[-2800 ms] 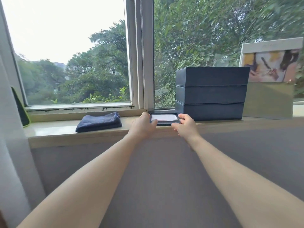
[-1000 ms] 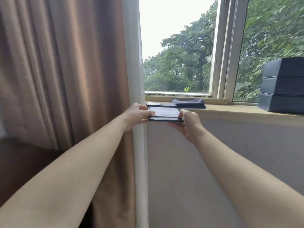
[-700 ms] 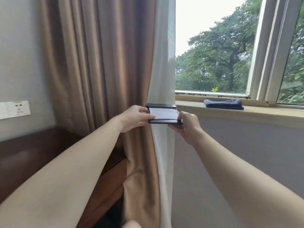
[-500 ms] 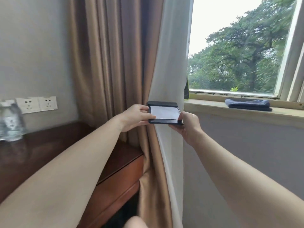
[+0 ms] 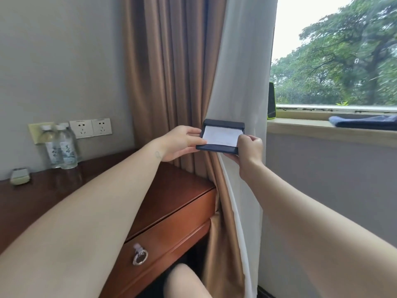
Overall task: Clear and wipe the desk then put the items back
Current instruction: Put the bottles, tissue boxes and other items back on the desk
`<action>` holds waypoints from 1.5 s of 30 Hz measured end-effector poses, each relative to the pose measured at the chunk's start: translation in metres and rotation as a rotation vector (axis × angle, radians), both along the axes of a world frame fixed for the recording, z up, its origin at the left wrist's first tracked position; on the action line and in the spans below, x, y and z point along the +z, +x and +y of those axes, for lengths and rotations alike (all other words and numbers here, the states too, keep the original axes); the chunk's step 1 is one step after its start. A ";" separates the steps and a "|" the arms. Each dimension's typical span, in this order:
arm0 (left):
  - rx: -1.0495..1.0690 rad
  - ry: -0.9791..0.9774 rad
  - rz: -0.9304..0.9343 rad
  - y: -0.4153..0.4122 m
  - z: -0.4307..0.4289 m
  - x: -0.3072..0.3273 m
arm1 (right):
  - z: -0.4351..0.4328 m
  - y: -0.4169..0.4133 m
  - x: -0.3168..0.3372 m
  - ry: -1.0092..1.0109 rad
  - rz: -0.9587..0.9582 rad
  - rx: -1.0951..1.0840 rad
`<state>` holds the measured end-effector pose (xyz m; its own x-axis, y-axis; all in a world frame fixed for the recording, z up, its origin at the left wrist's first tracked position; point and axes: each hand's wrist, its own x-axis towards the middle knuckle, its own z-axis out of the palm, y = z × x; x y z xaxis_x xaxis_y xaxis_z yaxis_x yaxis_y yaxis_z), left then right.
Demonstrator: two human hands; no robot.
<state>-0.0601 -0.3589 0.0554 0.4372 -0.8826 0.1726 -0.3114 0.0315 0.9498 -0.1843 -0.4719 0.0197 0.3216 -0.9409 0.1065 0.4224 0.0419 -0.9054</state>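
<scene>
Flat dark navy tray with white paper insert [image 5: 220, 136] held in the air between both hands: left hand [image 5: 180, 143] pinches its left edge, right hand [image 5: 249, 149] grips its right edge (fingers under). It sits right of and above the reddish-brown wooden counter [image 5: 171, 201], in front of the curtains.

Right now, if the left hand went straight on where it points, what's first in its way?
The small tray the left hand grips; beyond it, probably the right hand on the opposite edge.

Bottles [image 5: 60, 147] on desk [image 5: 176, 196], left
</scene>
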 end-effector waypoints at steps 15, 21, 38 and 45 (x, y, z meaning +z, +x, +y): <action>0.053 -0.013 0.063 0.004 0.073 -0.009 | 0.067 0.003 -0.001 -0.059 0.014 0.035; 0.164 -0.024 0.089 0.030 0.113 -0.014 | 0.093 0.045 -0.004 -0.042 0.002 0.179; 0.574 0.146 0.125 0.109 0.239 -0.067 | 0.186 0.166 -0.060 -0.136 0.260 0.569; 0.729 0.259 0.113 0.152 0.290 -0.109 | 0.226 0.222 -0.090 -0.280 0.441 0.723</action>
<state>0.0921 -0.0693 -0.0531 0.9248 -0.3720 -0.0797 -0.0694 -0.3711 0.9260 0.0374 -0.2463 -0.0704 0.8925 -0.4502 0.0281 -0.0109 -0.0838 -0.9964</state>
